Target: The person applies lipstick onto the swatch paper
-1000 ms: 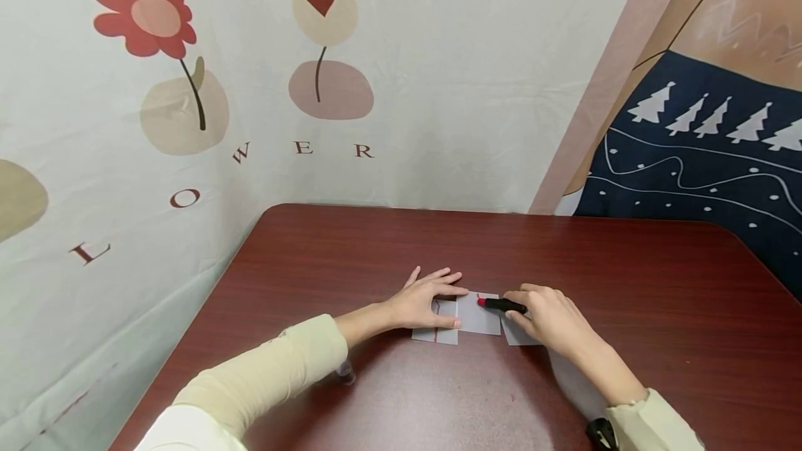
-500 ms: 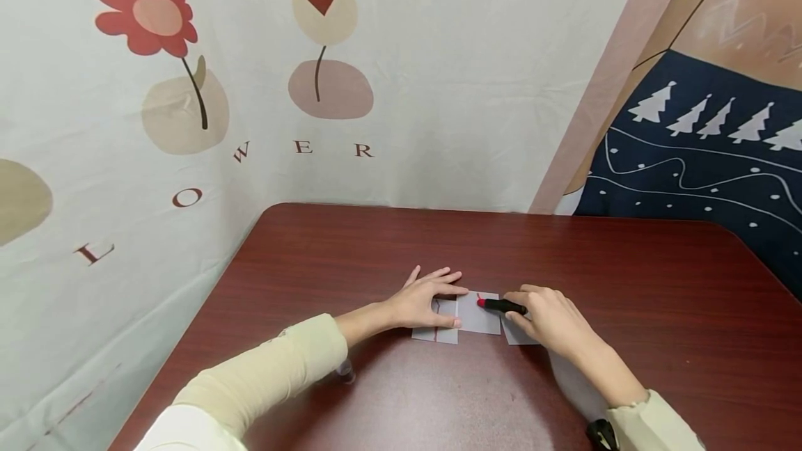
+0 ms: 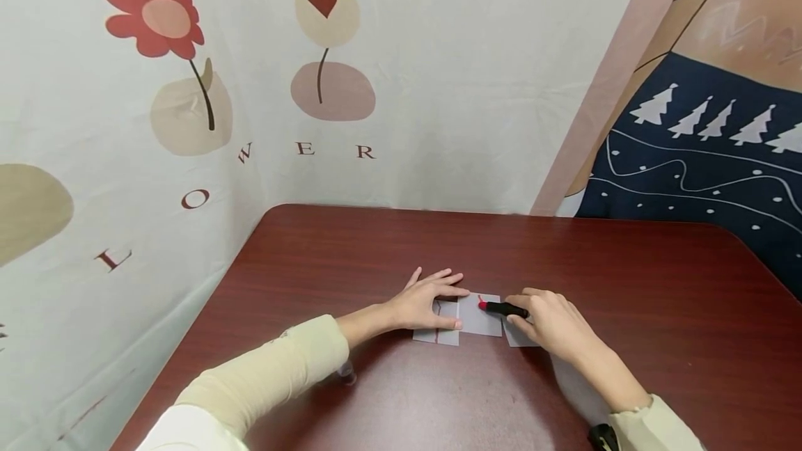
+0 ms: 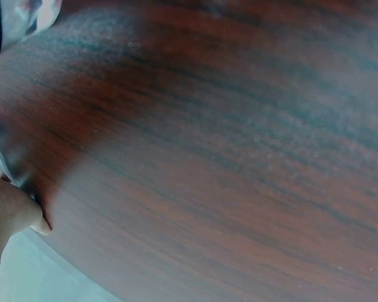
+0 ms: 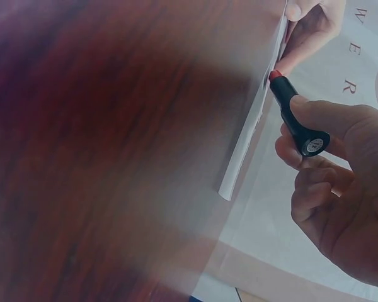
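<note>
My right hand (image 3: 554,322) pinches a black lipstick (image 3: 506,309) between thumb and fingers. Its red tip touches the middle white paper (image 3: 480,323), where a short red mark (image 3: 480,298) shows near the top edge. In the right wrist view, the lipstick (image 5: 295,119) slants toward the paper, with a round label on its base. My left hand (image 3: 418,306) lies with spread fingers, its thumb and index fingertip resting at the middle paper's left edge. Partly under that hand is the left paper (image 3: 447,339), which bears a dark line and a red line.
Another white paper (image 3: 519,338) lies partly beneath the right hand. A small clear object (image 3: 347,372) stands beside the left sleeve, mostly hidden. The reddish-brown table (image 3: 388,235) ends at a printed cloth backdrop (image 3: 451,89).
The red mark on the middle paper has grown slightly longer, with the lipstick tip a little lower. The left hand stays in place. The head view has shifted slightly.
</note>
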`<state>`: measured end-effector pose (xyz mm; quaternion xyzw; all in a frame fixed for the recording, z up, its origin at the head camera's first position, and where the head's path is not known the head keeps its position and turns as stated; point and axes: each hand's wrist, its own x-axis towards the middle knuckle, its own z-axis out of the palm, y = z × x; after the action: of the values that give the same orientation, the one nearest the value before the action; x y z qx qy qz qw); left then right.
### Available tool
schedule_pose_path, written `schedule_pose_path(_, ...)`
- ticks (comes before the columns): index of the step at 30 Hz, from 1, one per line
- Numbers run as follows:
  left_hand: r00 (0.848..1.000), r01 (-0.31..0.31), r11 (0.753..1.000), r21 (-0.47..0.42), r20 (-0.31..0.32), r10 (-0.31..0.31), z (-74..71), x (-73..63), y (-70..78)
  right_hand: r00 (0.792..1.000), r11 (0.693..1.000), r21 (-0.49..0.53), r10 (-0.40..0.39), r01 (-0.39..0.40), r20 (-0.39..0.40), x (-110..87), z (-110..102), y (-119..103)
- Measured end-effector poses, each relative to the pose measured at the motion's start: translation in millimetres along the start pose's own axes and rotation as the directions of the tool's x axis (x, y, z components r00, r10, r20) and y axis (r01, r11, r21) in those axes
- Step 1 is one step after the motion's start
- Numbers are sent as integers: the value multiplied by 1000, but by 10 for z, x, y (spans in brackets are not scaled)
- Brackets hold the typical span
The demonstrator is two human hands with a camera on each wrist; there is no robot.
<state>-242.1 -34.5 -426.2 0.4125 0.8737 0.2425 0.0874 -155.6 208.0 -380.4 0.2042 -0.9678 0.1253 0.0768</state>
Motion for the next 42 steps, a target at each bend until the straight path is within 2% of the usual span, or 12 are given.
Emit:
schedule_pose_path(12, 1000, -3, 1000, 1, -6, 3, 3, -4, 4, 1000, 1000, 9, -6, 6, 11, -20, -3, -12)
schedule_pose_path(19, 1000, -17, 1000, -20, -4, 17, -4, -1, 0, 1000, 1000, 6, -20, 20, -11, -27, -1, -13)
schedule_pose_path(42, 1000, -7, 1000, -13, -9, 7, 3, 4, -7, 1000, 1000, 4, -16, 16, 2, -57, -4, -33)
